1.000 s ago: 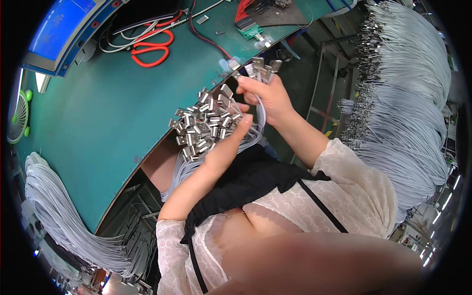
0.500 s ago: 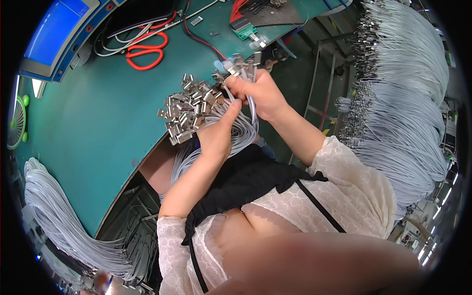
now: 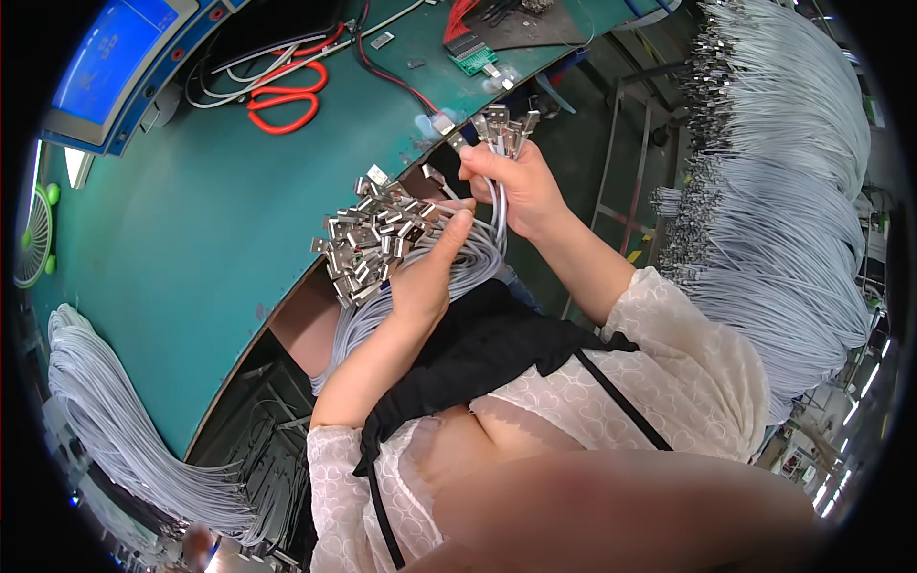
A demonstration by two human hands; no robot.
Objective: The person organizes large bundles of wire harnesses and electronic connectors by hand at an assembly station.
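Cable bundle [image 3: 382,239] in both hands

The left hand [image 3: 425,272] is reaching up toward 12 o'clock, palm turned inward, thumb stretched toward 1 o'clock and fingers curled under a load. Its bare forearm is running down toward 7 o'clock into a pale sleeve. The right hand [image 3: 516,186] is sitting just above, toward 1 o'clock, fingers closed in a fist-like grip, its forearm sloping down toward 4 o'clock.
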